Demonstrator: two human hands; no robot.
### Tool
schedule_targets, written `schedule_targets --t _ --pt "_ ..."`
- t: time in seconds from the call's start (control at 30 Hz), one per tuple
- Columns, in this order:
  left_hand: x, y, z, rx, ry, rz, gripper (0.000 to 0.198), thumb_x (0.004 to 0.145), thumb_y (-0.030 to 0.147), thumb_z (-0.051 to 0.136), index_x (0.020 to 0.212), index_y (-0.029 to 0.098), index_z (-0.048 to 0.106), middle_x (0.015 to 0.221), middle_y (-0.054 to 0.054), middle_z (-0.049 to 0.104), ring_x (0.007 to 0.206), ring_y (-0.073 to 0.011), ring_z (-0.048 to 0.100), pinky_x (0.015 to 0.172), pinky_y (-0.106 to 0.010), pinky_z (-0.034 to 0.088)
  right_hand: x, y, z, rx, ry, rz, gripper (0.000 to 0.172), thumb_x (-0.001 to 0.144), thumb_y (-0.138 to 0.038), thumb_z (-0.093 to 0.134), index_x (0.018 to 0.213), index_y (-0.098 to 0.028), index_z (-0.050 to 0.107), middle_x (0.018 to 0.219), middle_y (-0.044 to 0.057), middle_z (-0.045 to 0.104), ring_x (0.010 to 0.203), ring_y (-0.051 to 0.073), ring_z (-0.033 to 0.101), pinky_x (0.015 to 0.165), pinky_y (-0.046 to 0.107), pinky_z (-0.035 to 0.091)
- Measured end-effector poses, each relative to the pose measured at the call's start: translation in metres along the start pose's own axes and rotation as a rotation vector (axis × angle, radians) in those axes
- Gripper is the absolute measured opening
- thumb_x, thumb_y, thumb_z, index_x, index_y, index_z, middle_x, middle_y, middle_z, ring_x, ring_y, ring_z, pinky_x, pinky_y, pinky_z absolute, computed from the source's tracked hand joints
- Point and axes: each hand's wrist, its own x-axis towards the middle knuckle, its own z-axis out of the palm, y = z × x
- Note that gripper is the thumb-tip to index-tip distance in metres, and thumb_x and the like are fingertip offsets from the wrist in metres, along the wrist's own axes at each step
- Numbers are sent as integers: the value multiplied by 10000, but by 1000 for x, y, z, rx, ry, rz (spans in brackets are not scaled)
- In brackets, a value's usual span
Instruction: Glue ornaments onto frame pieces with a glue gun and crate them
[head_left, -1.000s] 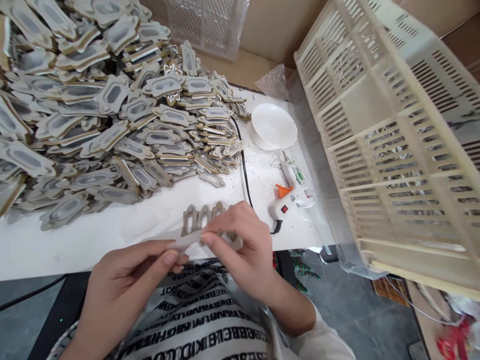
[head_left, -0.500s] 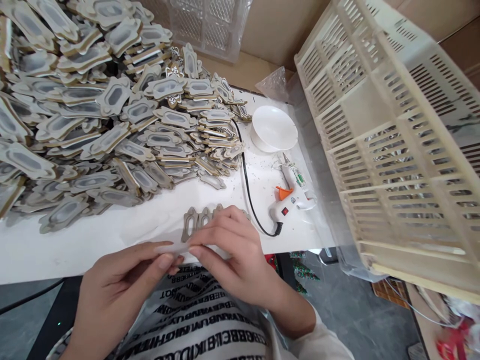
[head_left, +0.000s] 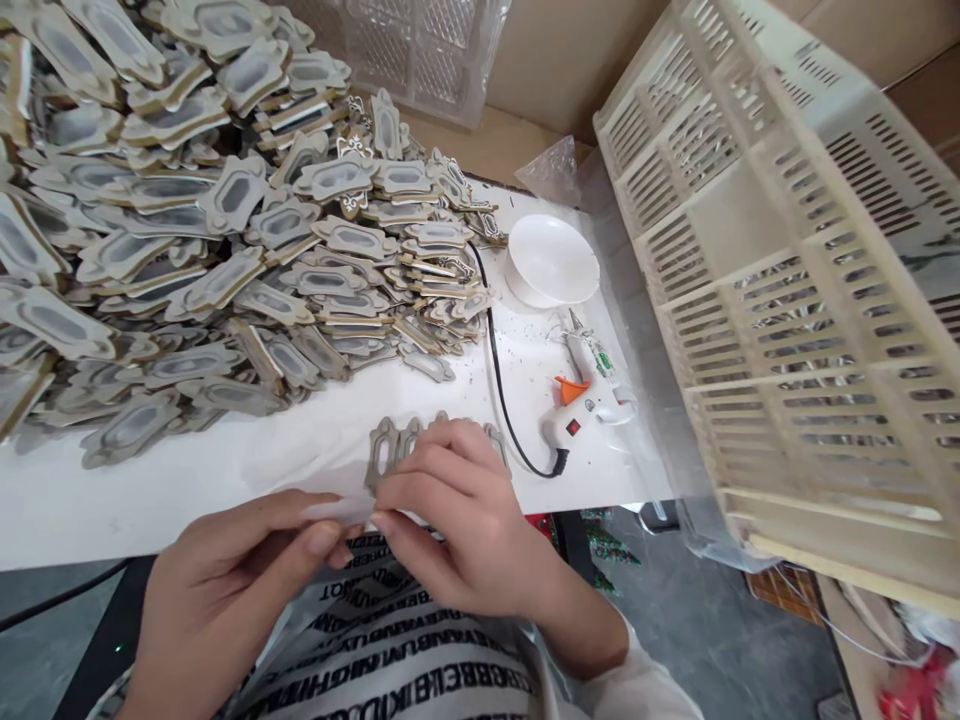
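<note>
My left hand (head_left: 240, 580) and my right hand (head_left: 457, 530) meet at the near edge of the white table (head_left: 187, 480). Both pinch a thin pale strip (head_left: 341, 510) between thumb and fingertips. Just beyond my right fingers a short row of flat grey-brown frame-shaped pieces (head_left: 394, 445) lies on the table, partly hidden by that hand. A large heap of similar frame pieces (head_left: 210, 220) covers the table's left and far side.
A white glue gun (head_left: 589, 385) with an orange trigger lies right of the hands, its black cord (head_left: 495, 380) running back toward the heap. A white bowl (head_left: 547, 260) sits behind it. A cream slatted plastic crate (head_left: 795, 270) leans at the right.
Both hands have drawn a little nearer to me and lower, still pinching the strip. My right hand now covers more of the row of pieces.
</note>
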Motion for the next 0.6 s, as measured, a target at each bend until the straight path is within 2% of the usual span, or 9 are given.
schedule_targets --t 0.1,0.2,0.4,0.5,0.6 --pt "2 2 0 -15 -22 19 260 840 196 640 839 405 795 600 112 729 462 -88 684 500 -92 552 0 0 -3 -1 -44 5 161 1010 -194 584 897 -144 687 824 42 721 872 200 576 832 365 489" --pt "0 0 0 -14 16 13 271 832 195 638 848 412 799 604 105 731 457 -94 680 494 -107 562 -1 2 -7 53 -62 19 166 1017 -219 599 891 -153 684 810 25 719 858 186 581 833 357 494" --pt "-2 -4 -5 57 136 -48 172 816 255 679 766 377 789 605 98 734 479 -85 682 557 -105 581 0 10 -13 170 51 131 104 979 -210 680 876 -192 682 808 3 748 847 156 665 858 321 503" --pt "1 -4 -8 108 204 -93 127 816 310 701 729 350 783 612 83 742 483 -75 674 561 -82 563 2 14 -16 204 107 222 101 948 -177 719 852 -190 692 796 -18 768 758 111 692 785 259 501" --pt "4 -6 -9 99 234 -122 109 807 351 728 713 338 782 614 74 746 471 -75 665 524 -75 543 4 17 -18 135 108 272 96 941 -152 721 857 -197 705 805 -32 785 700 94 689 722 236 481"
